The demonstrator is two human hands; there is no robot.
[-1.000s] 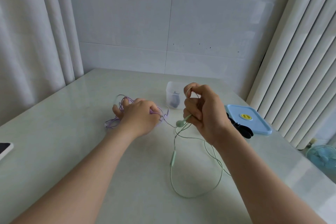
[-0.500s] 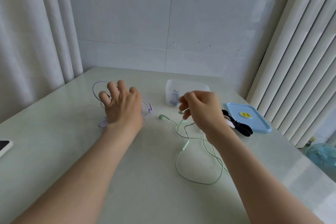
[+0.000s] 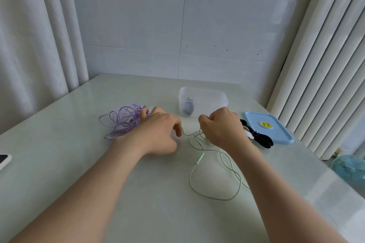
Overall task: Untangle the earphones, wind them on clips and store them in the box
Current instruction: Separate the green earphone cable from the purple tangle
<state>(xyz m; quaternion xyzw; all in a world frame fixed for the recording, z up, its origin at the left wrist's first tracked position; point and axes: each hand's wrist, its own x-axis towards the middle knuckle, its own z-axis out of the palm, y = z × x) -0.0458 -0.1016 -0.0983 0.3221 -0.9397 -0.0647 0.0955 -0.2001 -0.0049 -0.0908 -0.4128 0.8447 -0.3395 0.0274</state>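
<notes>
Right grip (image 3: 223, 128) clenched on green earphones (image 3: 200, 157), slack looped below on desk (image 3: 59, 163). Left grip (image 3: 156, 134) resting loose against purple earphones (image 3: 122, 120). Could cinch into a knot if yanked, or snag the purple.

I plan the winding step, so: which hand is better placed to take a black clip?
Right, probably: the right hand lies just beside the black clips, while the left hand rests farther off by the purple earphones. Yet the right one grips the green earphones.
</notes>
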